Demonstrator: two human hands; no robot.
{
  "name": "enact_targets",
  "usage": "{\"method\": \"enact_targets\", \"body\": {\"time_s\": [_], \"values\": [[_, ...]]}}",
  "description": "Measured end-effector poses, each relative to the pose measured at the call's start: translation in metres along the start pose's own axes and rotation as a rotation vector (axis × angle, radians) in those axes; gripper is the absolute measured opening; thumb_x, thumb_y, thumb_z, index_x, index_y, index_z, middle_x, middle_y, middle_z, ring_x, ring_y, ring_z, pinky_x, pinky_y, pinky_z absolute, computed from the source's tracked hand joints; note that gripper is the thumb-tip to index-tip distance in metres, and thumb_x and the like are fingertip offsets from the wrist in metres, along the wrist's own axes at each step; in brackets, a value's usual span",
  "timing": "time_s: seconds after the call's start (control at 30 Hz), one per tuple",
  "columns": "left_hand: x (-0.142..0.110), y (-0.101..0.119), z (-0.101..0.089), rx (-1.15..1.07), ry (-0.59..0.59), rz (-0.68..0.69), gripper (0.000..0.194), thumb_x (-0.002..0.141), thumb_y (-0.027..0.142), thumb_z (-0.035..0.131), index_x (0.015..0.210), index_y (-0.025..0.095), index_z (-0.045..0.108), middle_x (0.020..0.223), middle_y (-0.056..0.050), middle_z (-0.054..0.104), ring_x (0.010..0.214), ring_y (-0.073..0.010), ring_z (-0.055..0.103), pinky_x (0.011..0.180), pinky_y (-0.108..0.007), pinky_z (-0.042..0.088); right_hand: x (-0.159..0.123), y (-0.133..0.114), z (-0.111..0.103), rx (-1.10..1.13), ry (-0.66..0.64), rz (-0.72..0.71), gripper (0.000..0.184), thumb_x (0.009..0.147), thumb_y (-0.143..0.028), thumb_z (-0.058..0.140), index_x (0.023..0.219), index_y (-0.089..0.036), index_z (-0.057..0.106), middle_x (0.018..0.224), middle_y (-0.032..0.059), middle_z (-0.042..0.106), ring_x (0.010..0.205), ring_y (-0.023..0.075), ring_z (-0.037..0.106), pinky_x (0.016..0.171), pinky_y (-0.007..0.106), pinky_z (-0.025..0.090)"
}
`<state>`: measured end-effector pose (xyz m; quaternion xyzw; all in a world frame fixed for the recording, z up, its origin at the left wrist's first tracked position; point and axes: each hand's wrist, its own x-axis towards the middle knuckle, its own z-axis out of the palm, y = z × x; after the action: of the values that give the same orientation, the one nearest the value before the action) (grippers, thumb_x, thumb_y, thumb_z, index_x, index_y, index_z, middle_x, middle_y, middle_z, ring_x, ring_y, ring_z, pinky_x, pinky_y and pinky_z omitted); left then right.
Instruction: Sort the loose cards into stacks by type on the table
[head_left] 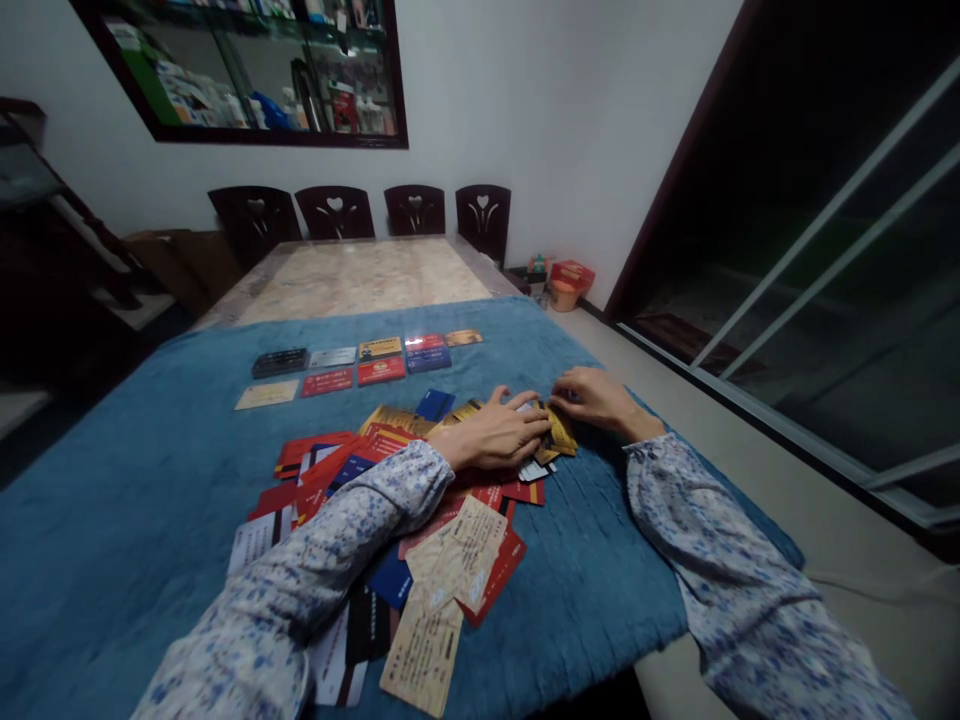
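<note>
My left hand (pixel 499 432) lies palm down on a heap of plastic cards, its fingers stretched and apart. Beneath and beside its fingertips are gold cards (pixel 561 432) and a few white cards (pixel 534 470). My right hand (pixel 600 400) is curled at the right end of the heap, fingertips close to the gold cards; what they pinch, if anything, is hidden. Red cards (pixel 322 475), a blue card (pixel 435 404) and beige cards (pixel 424 650) lie overlapping around and under my left forearm, which covers part of the heap.
Beyond the heap, cards stand sorted in two rows: a black stack (pixel 280 362), red cards (pixel 381 371), blue cards (pixel 429 358) and a lone gold card (pixel 463 338). A blue cloth (pixel 187 420) covers the near part of the table (pixel 360 270). Several dark chairs (pixel 484 215) line the far end.
</note>
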<state>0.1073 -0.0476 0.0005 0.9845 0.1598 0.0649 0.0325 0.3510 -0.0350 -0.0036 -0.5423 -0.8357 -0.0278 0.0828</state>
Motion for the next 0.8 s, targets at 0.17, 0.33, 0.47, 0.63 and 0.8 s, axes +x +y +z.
{"method": "enact_targets", "body": {"time_s": [0.17,0.33,0.47,0.63,0.8], "values": [[-0.002,0.002,-0.002,0.043,0.023,0.003,0.036,0.107,0.031,0.035,0.129,0.023,0.062,0.14,-0.011,0.063,0.14,-0.0336,0.042,0.113,-0.056,0.031,-0.001,-0.007,-0.003,0.002,-0.041,-0.018,0.025,0.096,-0.035,0.058,0.094,-0.023,0.08,0.095,0.0099,0.077,0.089,0.023,0.066,0.068,0.031,0.042],[-0.004,0.003,-0.004,0.048,0.051,-0.011,0.033,0.106,0.032,0.037,0.123,0.022,0.064,0.132,-0.012,0.064,0.129,-0.0318,0.047,0.109,-0.054,0.032,0.001,-0.013,0.001,0.092,-0.008,-0.125,0.025,0.094,-0.025,0.058,0.104,-0.025,0.081,0.106,0.01,0.076,0.097,0.0241,0.063,0.078,0.032,0.048],[-0.006,0.001,-0.005,0.045,0.051,-0.035,0.034,0.107,0.035,0.036,0.116,0.021,0.066,0.13,-0.013,0.062,0.121,-0.0308,0.048,0.103,-0.052,0.035,0.003,-0.017,0.007,0.171,0.023,-0.148,0.026,0.094,-0.023,0.059,0.107,-0.024,0.081,0.109,0.0131,0.071,0.101,0.0262,0.06,0.083,0.035,0.049],[-0.006,-0.006,-0.003,0.034,0.065,-0.101,0.037,0.107,0.035,0.034,0.121,0.02,0.065,0.13,-0.014,0.06,0.12,-0.0305,0.047,0.101,-0.051,0.037,0.006,-0.019,0.014,0.324,-0.011,-0.182,0.034,0.092,-0.012,0.052,0.113,-0.019,0.078,0.106,0.0116,0.07,0.097,0.0219,0.064,0.087,0.033,0.05],[-0.004,-0.012,0.0,0.004,0.04,-0.132,0.042,0.108,0.038,0.032,0.134,0.023,0.061,0.147,-0.014,0.053,0.134,-0.033,0.042,0.107,-0.056,0.035,0.007,-0.016,0.016,0.362,0.049,-0.152,0.044,0.085,-0.005,0.052,0.121,-0.017,0.074,0.108,0.0116,0.073,0.096,0.0222,0.066,0.086,0.033,0.05]]}}
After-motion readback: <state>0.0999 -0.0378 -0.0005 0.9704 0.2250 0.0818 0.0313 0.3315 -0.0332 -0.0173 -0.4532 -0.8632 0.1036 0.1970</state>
